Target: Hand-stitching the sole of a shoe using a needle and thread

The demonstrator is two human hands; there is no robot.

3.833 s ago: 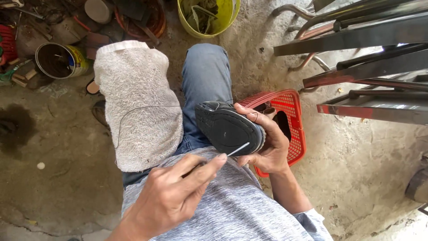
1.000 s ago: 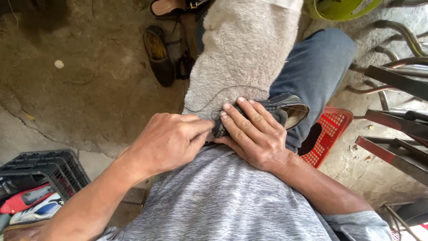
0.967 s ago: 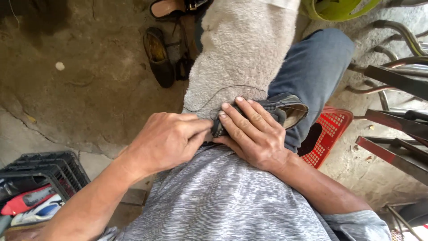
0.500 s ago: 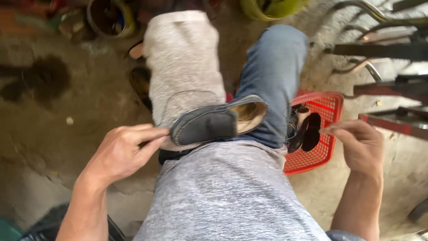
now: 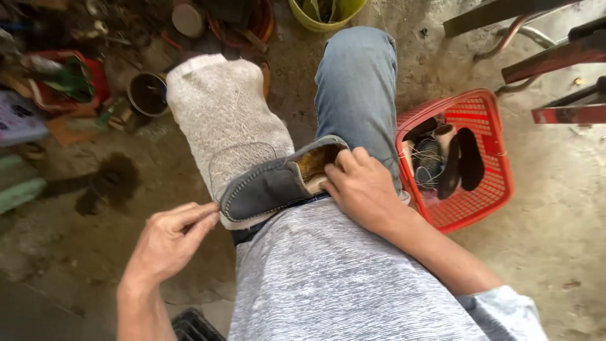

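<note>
A dark grey slip-on fabric shoe with a tan inner lining [image 5: 278, 183] lies across the person's lap, its toe pointing away from the red plastic mesh basket [image 5: 486, 189] and its heel opening turned toward it. The right hand [image 5: 363, 189] grasps the shoe at that heel opening, fingers curled over the rim and partly into the lining. The left hand [image 5: 167, 243] is at the toe end, fingertips pinched together and touching the edge of the sole; whether they pinch something thin there cannot be told. Under the shoe, a pale grey woolly cloth [image 5: 221, 120] covers the leg farther from the basket, while the leg in blue jeans [image 5: 356, 88] runs just beside the basket. Inside the basket lie dark shoe soles and a coil of thread. Well beyond the cloth from the basket stands a round tin with a dark inside [image 5: 148, 93], and a yellow-green plastic bucket [image 5: 322, 11] stands above the knee.
</note>
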